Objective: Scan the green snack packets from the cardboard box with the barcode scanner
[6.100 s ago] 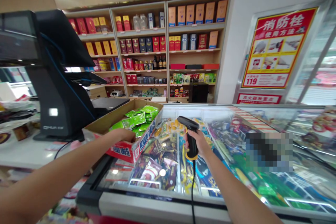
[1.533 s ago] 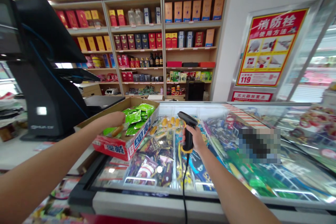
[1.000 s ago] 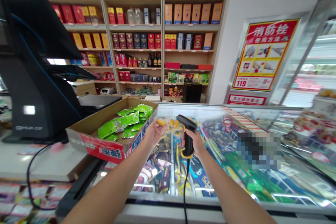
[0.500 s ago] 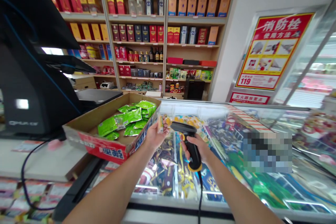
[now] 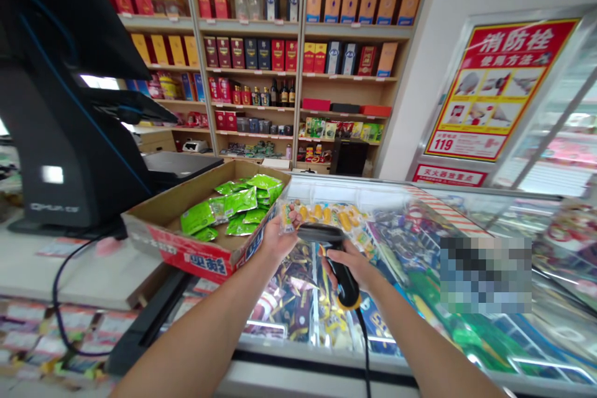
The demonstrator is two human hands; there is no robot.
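My left hand (image 5: 276, 237) pinches a small clear snack packet (image 5: 285, 219) and holds it upright above the freezer lid, just right of the cardboard box (image 5: 186, 247). My right hand (image 5: 351, 266) grips a black and yellow barcode scanner (image 5: 332, 254), whose head points left at the packet from a few centimetres away. The scanner's black cable (image 5: 364, 348) hangs down toward me. The open box holds several green snack packets (image 5: 232, 205) and rests across the counter and freezer edge.
A black point-of-sale terminal (image 5: 60, 112) stands on the white counter (image 5: 69, 273) at left. A glass-topped chest freezer (image 5: 420, 273) full of ice creams spans the front. Wooden shelves (image 5: 298, 62) of boxed goods line the back wall. A red fire-hydrant poster (image 5: 494, 93) hangs at right.
My left hand left the box carrying a small packet and brought it right, in front of the scanner. My right hand tilted the scanner head leftward toward it.
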